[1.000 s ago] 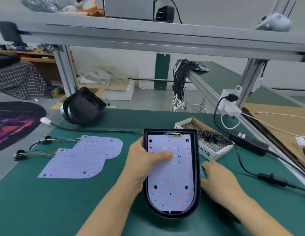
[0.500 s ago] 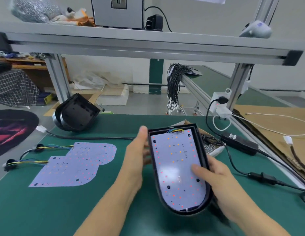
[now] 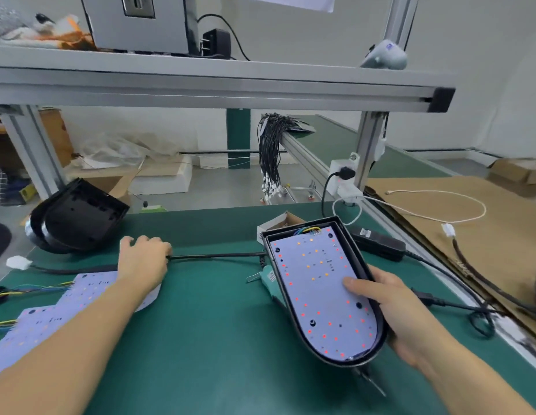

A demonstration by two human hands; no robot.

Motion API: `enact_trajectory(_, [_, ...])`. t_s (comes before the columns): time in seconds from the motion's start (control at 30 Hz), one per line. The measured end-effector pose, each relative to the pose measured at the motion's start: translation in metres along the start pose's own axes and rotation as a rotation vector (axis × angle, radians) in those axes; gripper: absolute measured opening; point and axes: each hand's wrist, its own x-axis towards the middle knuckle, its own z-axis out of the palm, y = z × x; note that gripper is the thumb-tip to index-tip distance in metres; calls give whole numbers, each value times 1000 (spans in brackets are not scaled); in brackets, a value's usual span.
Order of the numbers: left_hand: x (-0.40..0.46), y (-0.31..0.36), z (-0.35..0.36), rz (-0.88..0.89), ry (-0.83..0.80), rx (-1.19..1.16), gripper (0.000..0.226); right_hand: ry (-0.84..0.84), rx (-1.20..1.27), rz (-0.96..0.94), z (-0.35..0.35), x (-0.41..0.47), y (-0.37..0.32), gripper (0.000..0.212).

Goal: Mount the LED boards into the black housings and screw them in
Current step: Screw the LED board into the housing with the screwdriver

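head view: right hand (image 3: 410, 319) grips housing (image 3: 358, 259) edge

We see the left hand (image 3: 142, 265) has left the black housing (image 3: 355, 256) and now grips the black cable (image 3: 212, 256) on the mat. The right hand (image 3: 389, 307) alone holds the housing, tilted, thumb pressing the LED board (image 3: 314, 295) inside.

Right hand (image 3: 410, 313) grips housing (image 3: 355, 253) holding 1 LED board (image 3: 320, 295), tilted above the counter (image 3: 215, 339); left hand (image 3: 142, 262) rests on black cable (image 3: 215, 256) near far edge.
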Motion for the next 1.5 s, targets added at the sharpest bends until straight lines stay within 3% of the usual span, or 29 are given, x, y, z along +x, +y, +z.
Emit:
enact_trajectory(0.13, [-3, 3, -36, -67, 411, -403, 15, 109, -71, -56, 6, -2, -4, 24])
enact_trajectory(0.23, [-9, 21, -84, 4, 700, -665, 16, 227, -124, -75, 11, -2, -3, 23])
enact_trajectory(0.4, [-47, 85, -149, 229, 908, -921, 24, 323, -23, -108, 21, 0, 2, 14])
enact_trajectory(0.43, [-57, 102, -156, 299, 915, -941, 25, 332, 16, -111, 22, 0, 1, 14])
enact_trajectory(0.6, [-96, 189, -163, 609, 783, -986, 40, 386, 235, -194, 11, -5, -6, 58])
enact_trajectory(0.67, [-105, 220, -161, 718, 725, -982, 41, 446, 269, -236, -3, -7, -13, 63])
enact_trajectory(0.8, [-110, 273, -165, 927, 640, -957, 32, 623, 317, -292, -41, -14, -22, 52])
enact_trajectory(0.97, [-110, 325, -175, 1070, 739, -824, 42, 847, 339, -356, -102, -21, -30, 30])
enact_trajectory(1.1, [-109, 357, -176, 1018, 761, -818, 53, 1020, 222, -377, -157, -30, -46, 30])
enact_trajectory(1.2, [-110, 378, -175, 1105, 738, -670, 58, 1142, 80, -337, -199, -39, -57, 34])
enact_trajectory(1.4, [-116, 439, -182, 1223, 444, -435, 72, 1291, -233, -151, -268, -47, -61, 43])
enact_trajectory(1.5, [-124, 463, -181, 1237, 397, -395, 70, 1344, -324, -76, -291, -46, -58, 39])
